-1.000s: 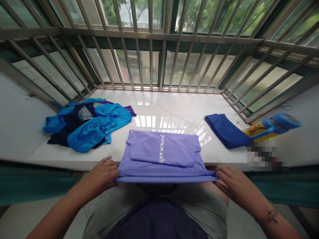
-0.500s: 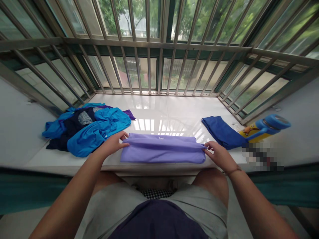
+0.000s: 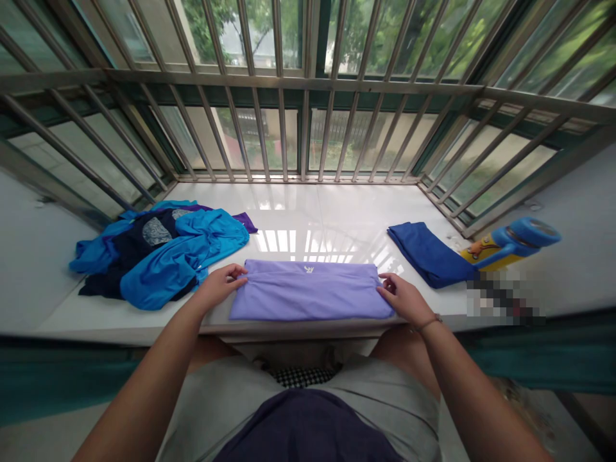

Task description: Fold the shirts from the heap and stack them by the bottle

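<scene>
On a shiny white ledge, folded purple cloth lies flatter now.
Left hand and right hand curl at its ends; grip unclear.

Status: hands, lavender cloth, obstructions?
Left hand, right hand at opposite ends of lavender cloth. Cloth folded on white ledge. No other item on it; clothes pile left, blue cloth right.

Ledge: clothes pile left | garment front-centre | cloth right | bottle farther right | bars behind
</scene>
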The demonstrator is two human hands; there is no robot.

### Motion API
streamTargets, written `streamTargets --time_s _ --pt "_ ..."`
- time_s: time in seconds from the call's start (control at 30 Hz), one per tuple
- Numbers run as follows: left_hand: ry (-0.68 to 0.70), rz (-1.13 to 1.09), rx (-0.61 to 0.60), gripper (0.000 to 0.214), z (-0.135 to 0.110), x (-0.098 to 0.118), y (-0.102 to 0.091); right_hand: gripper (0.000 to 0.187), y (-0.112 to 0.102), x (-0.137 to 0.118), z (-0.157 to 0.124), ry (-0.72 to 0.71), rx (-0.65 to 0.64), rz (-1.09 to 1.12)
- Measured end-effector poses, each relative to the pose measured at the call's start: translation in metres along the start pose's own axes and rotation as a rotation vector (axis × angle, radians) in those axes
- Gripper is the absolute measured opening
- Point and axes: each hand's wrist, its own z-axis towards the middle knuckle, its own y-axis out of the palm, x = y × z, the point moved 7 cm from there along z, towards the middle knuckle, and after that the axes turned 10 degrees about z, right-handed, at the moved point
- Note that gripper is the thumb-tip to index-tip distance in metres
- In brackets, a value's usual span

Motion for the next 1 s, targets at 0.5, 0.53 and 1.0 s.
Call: streamTargets --time_s 0.5,0.53,1.0 --pt "-0.141 0.075 0.085 0.045 -0.01 -0.001 0.0 0.034 0.004 0.009 0.032 0.209 0.121 0.174" --pt "-0.146 0.094 0.09 0.042 -0.01 -0.001 0.002 0.036 0.005 0.009 0.032 0.21 0.119 0.174" --pt "-0.171 0.006 0.189 0.062 -0.019 -0.008 0.006 0.049 -0.004 0.011 0.02 0.258 0.104 0.277"
